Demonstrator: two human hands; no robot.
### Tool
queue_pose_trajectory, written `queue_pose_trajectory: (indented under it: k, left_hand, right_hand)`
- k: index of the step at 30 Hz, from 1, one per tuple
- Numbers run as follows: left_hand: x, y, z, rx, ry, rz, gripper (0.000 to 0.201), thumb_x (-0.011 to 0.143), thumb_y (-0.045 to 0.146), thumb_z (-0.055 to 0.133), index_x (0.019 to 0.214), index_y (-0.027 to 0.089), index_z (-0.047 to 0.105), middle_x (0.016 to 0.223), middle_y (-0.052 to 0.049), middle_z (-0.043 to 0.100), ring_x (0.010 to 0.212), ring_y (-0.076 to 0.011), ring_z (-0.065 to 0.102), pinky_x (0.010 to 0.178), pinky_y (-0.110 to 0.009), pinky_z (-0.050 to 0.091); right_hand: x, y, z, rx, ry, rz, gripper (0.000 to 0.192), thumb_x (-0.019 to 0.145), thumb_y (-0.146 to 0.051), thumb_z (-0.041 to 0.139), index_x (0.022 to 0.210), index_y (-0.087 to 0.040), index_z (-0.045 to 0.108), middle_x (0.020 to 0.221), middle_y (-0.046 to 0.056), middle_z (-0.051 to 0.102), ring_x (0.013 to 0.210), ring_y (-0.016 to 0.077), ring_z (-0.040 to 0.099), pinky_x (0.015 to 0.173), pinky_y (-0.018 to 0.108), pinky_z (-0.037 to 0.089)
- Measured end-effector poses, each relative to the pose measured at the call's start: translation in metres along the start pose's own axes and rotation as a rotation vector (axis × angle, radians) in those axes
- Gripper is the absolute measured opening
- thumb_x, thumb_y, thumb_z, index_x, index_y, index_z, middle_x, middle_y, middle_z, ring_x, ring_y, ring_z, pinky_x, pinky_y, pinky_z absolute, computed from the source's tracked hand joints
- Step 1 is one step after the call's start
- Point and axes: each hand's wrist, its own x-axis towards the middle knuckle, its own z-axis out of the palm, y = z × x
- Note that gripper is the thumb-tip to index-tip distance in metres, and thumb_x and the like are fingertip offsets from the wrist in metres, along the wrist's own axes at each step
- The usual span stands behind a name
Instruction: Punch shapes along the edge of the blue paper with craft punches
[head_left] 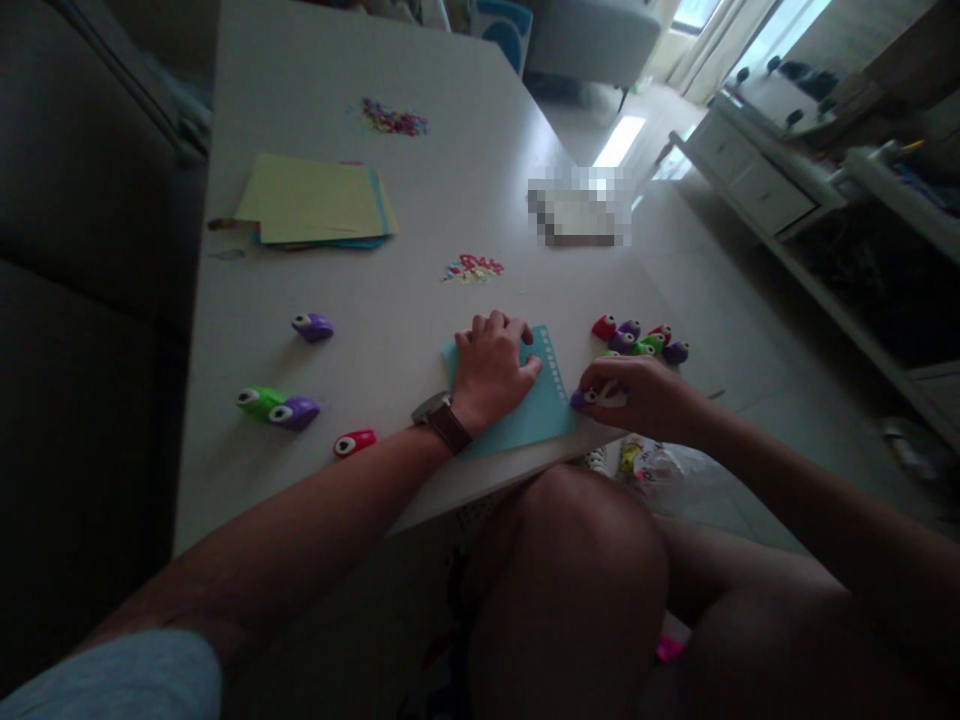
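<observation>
A light-blue sheet of paper (pixel 525 425) lies at the table's front edge, with a row of small cut-outs along its right side. My left hand (pixel 495 365) rests on this sheet, fingers apart and slightly bent, holding nothing. At the sheet's lower right corner, my right hand (pixel 637 395) pinches a small purple craft punch (pixel 581 398); its fingers partly hide the punch. Just beyond that hand sits a cluster of red, green and purple craft punches (pixel 649 342). Left of my left forearm is a red craft punch (pixel 355 442).
Farther left are a green craft punch (pixel 259 401) and purple ones. A stack of coloured paper (pixel 315 205) lies behind them. Small piles of paper cut-outs (pixel 474 268) dot the white table (pixel 450 60). A pixelated object (pixel 581 212) lies near the right edge; my knee is below.
</observation>
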Motion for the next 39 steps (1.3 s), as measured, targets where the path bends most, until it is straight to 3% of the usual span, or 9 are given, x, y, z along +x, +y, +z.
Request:
queue_pose_trajectory:
  k: [30,35,39]
  left_hand:
    - [0.0001,0.0010,-0.0008,0.009,-0.019,-0.007,0.016,0.089,0.031,0.063,0.104,0.025,0.060,0.119,-0.007,0.061,0.117,-0.0278,0.050,0.099,-0.045,0.038]
    - [0.0001,0.0001,-0.0003,0.005,-0.018,-0.001,0.017,0.089,0.031,0.063,0.104,0.025,0.060,0.118,-0.006,0.060,0.117,-0.0275,0.050,0.100,-0.045,0.037]
    - [0.0000,0.0002,-0.0005,0.006,-0.025,-0.005,0.017,0.089,0.031,0.063,0.105,0.025,0.060,0.119,-0.007,0.060,0.117,-0.0275,0.049,0.100,-0.045,0.036]
  right_hand:
    - [0.0010,-0.0046,0.0008,0.008,-0.099,-0.025,0.010,0.076,-0.020,0.072,0.086,-0.021,0.071,0.076,0.001,0.071,0.071,0.0160,0.065,0.065,0.027,0.049]
    - [0.0002,-0.0062,-0.0043,0.065,-0.120,0.024,0.018,0.080,-0.034,0.074,0.093,-0.021,0.073,0.085,0.004,0.073,0.074,0.0168,0.065,0.066,0.029,0.050]
    - [-0.0009,-0.0030,-0.0047,0.151,-0.137,0.158,0.026,0.088,-0.046,0.067,0.092,-0.021,0.071,0.071,0.003,0.068,0.061,0.0147,0.059,0.055,0.028,0.043]
